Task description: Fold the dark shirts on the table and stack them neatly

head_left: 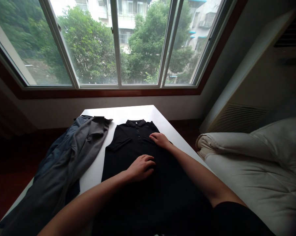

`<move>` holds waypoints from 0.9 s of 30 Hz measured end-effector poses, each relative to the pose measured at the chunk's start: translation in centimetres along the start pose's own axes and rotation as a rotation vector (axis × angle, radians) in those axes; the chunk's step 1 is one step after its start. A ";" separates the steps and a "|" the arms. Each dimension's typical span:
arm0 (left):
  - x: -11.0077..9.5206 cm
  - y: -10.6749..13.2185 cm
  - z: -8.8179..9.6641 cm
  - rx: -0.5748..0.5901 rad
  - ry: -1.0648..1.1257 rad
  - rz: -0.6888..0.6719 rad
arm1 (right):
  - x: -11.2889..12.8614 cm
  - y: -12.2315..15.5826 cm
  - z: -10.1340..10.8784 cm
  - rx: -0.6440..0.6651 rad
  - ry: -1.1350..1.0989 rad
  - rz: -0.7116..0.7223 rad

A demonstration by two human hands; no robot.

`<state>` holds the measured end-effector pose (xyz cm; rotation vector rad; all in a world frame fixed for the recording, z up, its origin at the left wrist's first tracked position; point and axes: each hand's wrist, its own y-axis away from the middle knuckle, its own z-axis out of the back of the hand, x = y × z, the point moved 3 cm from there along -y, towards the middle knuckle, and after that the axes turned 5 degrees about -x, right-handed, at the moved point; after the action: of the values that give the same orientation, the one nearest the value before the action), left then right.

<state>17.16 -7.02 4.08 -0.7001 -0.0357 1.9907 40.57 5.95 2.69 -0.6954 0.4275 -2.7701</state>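
Observation:
A black polo shirt point(124, 157) lies front up on the white table point(145, 113), its collar toward the window and its buttoned placket in the middle. Its left-side sleeve is spread out flat. My left hand point(141, 167) rests on the middle of the shirt's body, fingers a little apart and holding nothing that I can see. Farther up, my right hand point(160, 139) lies on the chest near the right-side sleeve, with its fingers stretched out over the cloth. That sleeve is partly hidden by the right hand and forearm.
Grey trousers point(89, 137) and a blue garment point(56, 146) lie along the table's left edge and hang over it. To the right is a cream padded quilt or cushion point(248, 170). A wide window point(119, 87) runs behind the table, with a white appliance point(239, 111) at right.

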 end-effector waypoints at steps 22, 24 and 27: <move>2.3 1.5 -0.3 0.030 -0.073 0.066 | -6.4 -8.6 -4.8 0.175 0.292 -0.390; 3.4 1.4 0.9 -0.045 -0.106 0.115 | -6.5 -8.8 -4.7 0.162 0.297 -0.415; 6.6 1.5 3.6 -0.217 -0.156 0.283 | -6.5 -8.8 -4.8 0.170 0.315 -0.425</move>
<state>11.94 -1.47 3.61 -0.7161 -0.2624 2.3348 42.26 17.15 -1.14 -0.3378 0.1025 -3.2841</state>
